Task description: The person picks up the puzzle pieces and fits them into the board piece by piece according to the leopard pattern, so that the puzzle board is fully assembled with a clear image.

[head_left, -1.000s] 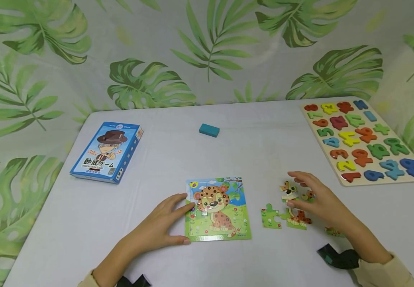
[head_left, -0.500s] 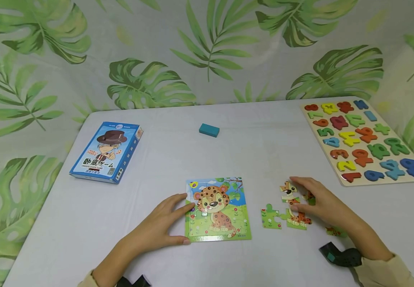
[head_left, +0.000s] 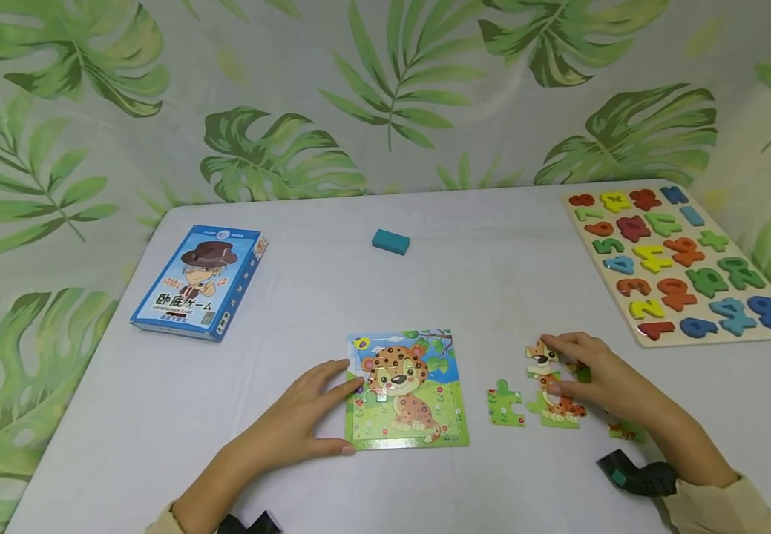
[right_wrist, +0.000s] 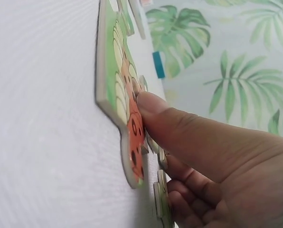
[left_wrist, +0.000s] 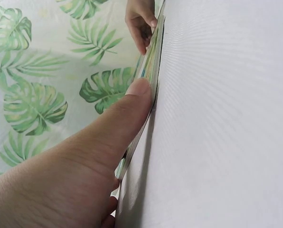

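In the head view, the left hand (head_left: 312, 411) lies left of centre in the frame, spread, its fingertips and thumb against the left edge of the leopard puzzle (head_left: 412, 423), which sits just below centre. Right of it, the right hand (head_left: 602, 378) pinches the leopard pieces (head_left: 559, 408) between thumb and bent forefinger; its other fingers are hidden, and it partly covers another spotted piece. A green piece (head_left: 502, 408) lies to the left of these, and a further piece (head_left: 622, 431) is partly covered by the right wrist. Both sleeves and the left black wrist device (head_left: 251, 523) are cut off by the bottom edge. At the left, a blue box (head_left: 208, 278) reads "卧底ゲーム" and "UNDERCOVER GAME"; its smaller print is illegible, as is the tiny lettering in the puzzle's lower right corner. The number board (head_left: 701, 308) at upper right shows coloured digits, 1 to 8 up its left column. A teal block (head_left: 390, 242) lies at upper centre.

In the left wrist view, the thumb touches the puzzle's edge; the picture is too foreshortened to make out, and the other fingers are mostly hidden.

In the right wrist view, the thumb presses a spotted piece; the forefinger is hidden behind it, and the pieces at the top are cut off.
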A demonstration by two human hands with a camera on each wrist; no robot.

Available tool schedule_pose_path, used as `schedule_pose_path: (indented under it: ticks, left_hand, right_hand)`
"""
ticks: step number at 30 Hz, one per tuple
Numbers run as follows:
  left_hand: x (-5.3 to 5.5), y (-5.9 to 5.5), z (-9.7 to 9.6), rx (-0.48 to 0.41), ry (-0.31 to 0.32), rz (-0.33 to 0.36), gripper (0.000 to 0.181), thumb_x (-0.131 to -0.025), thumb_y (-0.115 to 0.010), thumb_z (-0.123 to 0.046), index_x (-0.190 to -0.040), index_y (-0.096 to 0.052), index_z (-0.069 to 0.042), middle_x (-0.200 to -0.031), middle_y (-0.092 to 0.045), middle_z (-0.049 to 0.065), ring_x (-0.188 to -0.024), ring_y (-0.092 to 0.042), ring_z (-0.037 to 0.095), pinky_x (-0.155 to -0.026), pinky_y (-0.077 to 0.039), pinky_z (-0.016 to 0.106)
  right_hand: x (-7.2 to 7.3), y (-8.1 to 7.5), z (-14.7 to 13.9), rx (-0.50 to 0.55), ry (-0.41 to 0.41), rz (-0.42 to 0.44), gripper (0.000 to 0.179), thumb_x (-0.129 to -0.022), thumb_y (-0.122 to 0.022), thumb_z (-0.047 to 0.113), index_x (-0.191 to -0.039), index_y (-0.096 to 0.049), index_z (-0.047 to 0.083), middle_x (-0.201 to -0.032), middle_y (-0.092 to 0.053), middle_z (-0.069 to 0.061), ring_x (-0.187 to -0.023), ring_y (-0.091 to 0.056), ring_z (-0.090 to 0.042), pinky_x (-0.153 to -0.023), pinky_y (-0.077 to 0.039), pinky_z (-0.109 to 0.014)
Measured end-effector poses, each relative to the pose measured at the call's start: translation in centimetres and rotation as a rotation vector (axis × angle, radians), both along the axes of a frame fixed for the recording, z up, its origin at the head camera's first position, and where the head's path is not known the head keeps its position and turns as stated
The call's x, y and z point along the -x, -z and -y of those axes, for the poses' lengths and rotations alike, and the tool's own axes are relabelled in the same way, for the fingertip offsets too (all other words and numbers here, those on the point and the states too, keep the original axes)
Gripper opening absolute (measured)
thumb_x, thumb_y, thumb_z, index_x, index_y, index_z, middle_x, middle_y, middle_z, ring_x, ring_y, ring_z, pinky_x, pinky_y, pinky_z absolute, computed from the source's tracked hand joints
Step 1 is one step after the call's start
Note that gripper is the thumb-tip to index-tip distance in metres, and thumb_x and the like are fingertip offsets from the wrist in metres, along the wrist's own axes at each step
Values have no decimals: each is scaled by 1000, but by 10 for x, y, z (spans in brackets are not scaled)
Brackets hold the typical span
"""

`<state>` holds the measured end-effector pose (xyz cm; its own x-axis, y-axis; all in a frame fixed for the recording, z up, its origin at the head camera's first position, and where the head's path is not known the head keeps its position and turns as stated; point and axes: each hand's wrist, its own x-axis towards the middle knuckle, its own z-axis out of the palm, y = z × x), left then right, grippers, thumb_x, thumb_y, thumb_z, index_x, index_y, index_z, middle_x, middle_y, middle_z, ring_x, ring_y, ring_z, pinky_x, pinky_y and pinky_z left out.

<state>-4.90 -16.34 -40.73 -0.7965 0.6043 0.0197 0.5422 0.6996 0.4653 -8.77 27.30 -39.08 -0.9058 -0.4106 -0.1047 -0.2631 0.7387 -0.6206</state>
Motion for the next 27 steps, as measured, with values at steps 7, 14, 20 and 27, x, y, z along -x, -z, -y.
schedule_pose_path:
  ticks: [7, 14, 20, 27]
  left_hand:
    - [0, 0, 0, 5, -2, -1, 84, -69, -62, -62, -138, -38, -21, -146, -21, 6, -132, -17, 24, -103, -21, 45]
    - [-1, -1, -1, 8, -11, 23, 84, -69, -62, -62, -138, -38, -21, -146, -20, 6, -132, -16, 24, -103, -21, 45]
    - [-1, -1, -1, 7, -5, 9, 83, -70, -61, -62, -138, -38, -20, -146, -20, 6, -132, -16, 24, -103, -21, 45]
    - [-1, -1, -2, 21, -2, -12, 83, -72, -60, -62, -139, -37, -20, -146, -20, 6, -132, -16, 23, -103, -20, 42]
  right_hand:
    - [0, 0, 1, 2, 6, -19, 62, -78, -69, 28, -130, -46, 3, -119, -45, -13, -112, -36, -35, -87, -34, -57]
    - [-2, -3, 5, 21, 46, -87, 63, -78, -69, 29, -131, -44, 4, -119, -45, -16, -110, -41, -36, -84, -37, -59]
    - [-8, -15, 24, 117, 40, -197, 62, -78, -70, 21, -132, -44, 4, -117, -48, -11, -108, -43, -31, -80, -41, -56]
    - [-12, -18, 65, 146, -115, -344, 66, -72, -75, 13, -131, -47, 8, -114, -50, -1, -105, -45, -16, -82, -45, -34]
